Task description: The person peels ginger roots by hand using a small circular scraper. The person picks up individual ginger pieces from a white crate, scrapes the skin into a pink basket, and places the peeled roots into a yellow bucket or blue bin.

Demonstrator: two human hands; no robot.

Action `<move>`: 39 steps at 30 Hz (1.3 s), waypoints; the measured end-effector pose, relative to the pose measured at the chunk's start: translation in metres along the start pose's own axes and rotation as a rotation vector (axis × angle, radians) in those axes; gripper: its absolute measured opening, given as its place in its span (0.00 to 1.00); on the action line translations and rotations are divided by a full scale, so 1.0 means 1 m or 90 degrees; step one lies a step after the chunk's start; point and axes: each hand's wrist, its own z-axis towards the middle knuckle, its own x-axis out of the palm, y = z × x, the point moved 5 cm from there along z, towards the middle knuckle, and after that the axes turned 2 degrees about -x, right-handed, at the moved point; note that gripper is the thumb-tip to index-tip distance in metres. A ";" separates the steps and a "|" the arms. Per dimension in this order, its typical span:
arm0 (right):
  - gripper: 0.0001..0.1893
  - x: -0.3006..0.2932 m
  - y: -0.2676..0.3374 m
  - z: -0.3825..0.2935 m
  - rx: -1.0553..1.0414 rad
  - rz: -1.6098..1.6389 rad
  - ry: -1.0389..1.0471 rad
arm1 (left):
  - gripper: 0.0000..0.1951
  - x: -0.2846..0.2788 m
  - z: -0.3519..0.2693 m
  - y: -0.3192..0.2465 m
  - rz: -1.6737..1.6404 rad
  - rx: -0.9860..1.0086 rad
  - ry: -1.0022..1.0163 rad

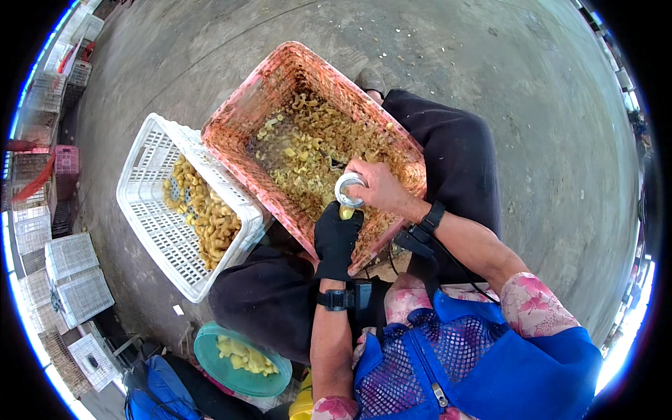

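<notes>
My left hand (pixel 338 236), in a black glove, holds a pale yellow piece of ginger root (pixel 346 212) upright over the near end of a pink plastic crate (pixel 310 256). Bare, my right hand (pixel 375 184) grips a round silver metal ring-shaped tool (pixel 349 189) right against the top of the ginger. Its exact kind cannot be told. Brown peelings and yellow scraps (pixel 299 152) cover much of the crate's floor. To the left, a white perforated crate (pixel 152 210) holds unpeeled ginger roots (pixel 218 226). Peeled pieces (pixel 247 357) lie in a green plastic basin (pixel 210 380).
My bent legs flank the pink crate, the dark trouser knee (pixel 457 126) on its right. Stacked crates (pixel 79 273) stand along the far left. At the bottom left are a blue item (pixel 160 386) and a yellow container (pixel 301 404). Small scraps dot the concrete floor (pixel 420 58).
</notes>
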 end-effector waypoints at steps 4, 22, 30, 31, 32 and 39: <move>0.15 0.010 -0.007 0.001 -0.025 -0.027 0.051 | 0.14 -0.001 0.002 0.006 0.051 0.027 -0.031; 0.09 0.001 -0.026 0.004 -0.090 -0.216 -0.098 | 0.07 0.023 0.006 0.020 -0.214 -0.162 0.085; 0.13 -0.011 -0.011 0.005 0.000 0.052 -0.088 | 0.06 0.009 0.002 0.014 -0.263 -0.209 0.084; 0.13 -0.003 -0.010 0.002 -0.031 0.020 -0.072 | 0.06 0.011 0.004 0.015 -0.268 -0.185 0.080; 0.14 0.004 -0.012 -0.001 -0.062 -0.011 -0.056 | 0.06 0.012 0.005 0.016 -0.273 -0.160 0.076; 0.14 -0.016 -0.040 0.008 -0.035 -0.168 -0.139 | 0.10 0.002 0.002 0.012 -0.184 -0.058 0.013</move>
